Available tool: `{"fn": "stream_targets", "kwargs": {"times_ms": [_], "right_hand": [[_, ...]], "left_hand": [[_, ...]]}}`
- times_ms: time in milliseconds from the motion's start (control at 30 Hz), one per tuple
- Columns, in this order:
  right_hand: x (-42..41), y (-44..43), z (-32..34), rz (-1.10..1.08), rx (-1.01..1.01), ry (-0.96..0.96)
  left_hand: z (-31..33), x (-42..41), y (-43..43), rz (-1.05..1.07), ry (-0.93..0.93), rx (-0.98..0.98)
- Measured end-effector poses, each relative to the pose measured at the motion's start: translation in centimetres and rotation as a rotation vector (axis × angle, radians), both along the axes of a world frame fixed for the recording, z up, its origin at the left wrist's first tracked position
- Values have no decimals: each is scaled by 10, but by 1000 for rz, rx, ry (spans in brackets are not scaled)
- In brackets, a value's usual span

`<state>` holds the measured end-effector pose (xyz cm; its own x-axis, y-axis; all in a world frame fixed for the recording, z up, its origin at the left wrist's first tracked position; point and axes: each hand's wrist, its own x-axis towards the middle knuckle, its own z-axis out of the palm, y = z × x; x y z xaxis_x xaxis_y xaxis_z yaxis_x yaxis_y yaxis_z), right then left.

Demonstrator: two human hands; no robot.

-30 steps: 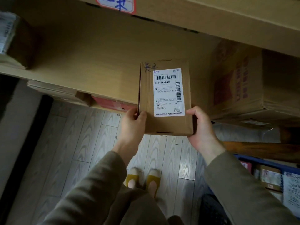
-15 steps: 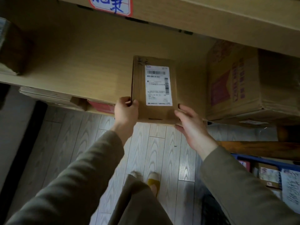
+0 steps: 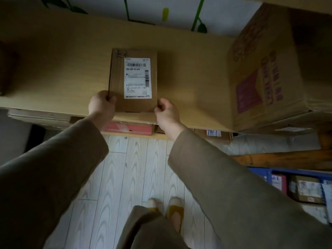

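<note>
Holding a small box (image 3: 133, 80) by its near corners on a wooden shelf (image 3: 62, 69).

Lying flat on the shelf, white shipping label (image 3: 137, 78) facing up, just beyond the fingers and framed between the two hands, with its near edge close to the shelf's front lip. Gripped at the near left corner by the left hand (image 3: 102, 105), with fingers curled tight round the box's edge. Met at the near right corner by the right hand (image 3: 167, 112), with fingers bent and bunched together against the cardboard. Impossible to tell whether pinching or merely touching there. Well to the right of the right fingers, on the same shelf, a large carton (image 3: 265, 78) with purple print. Just below the fingers, under the shelf's lip, a red package (image 3: 129, 128). Farther down, beneath both sleeves, a pale plank floor (image 3: 116, 177).
</note>
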<state>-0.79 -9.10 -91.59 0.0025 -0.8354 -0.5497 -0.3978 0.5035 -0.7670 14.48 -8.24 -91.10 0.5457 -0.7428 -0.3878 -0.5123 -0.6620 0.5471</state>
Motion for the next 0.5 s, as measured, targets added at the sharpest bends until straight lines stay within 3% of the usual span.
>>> {"fn": "stream_targets", "kwargs": {"times_ms": [167, 267, 500], "right_hand": [[-24, 13, 25, 24, 7, -3], [-53, 28, 54, -66, -101, -33], [-159, 66, 110, -655, -314, -166]], "left_hand": [[20, -11, 0, -26, -56, -31], [43, -54, 3, -105, 32, -138], [106, -223, 29, -285, 486, -157]]}}
